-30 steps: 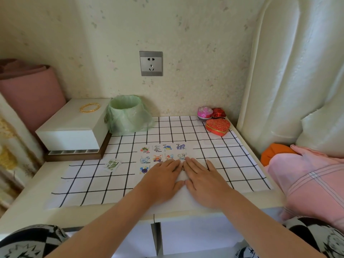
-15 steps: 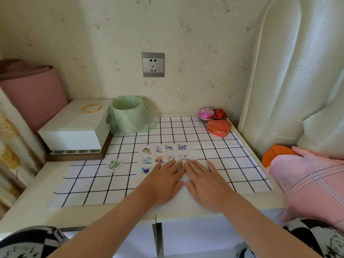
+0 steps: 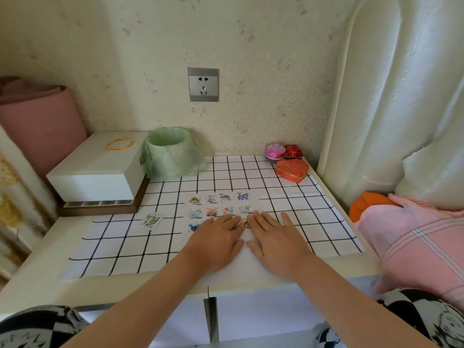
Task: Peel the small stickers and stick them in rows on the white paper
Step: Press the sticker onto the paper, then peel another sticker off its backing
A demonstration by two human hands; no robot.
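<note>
1. The left hand is lying palm down on the white paper, fingers straight and close together, gripping nothing.
2. The right hand is lying just beside it in the same flat pose, index fingers nearly meeting, and it too is holding nothing. Something small is showing between the two index fingertips, too small to identify.
3. The stuck stickers are sitting in rows just beyond the left hand's fingertips. A third row is beginning on that hand's outer side and is partly hidden under its fingers.
4. The sticker pile is waiting on the checked cloth, off to the left hand's outer side and slightly ahead of its fingertips, apart from the paper.
5. Both hands seem to be pressing the sheet flat. As the pile is lying to the left, the left hand is the nearer one for fetching the next sticker, whereas the right would be reaching across it.
</note>
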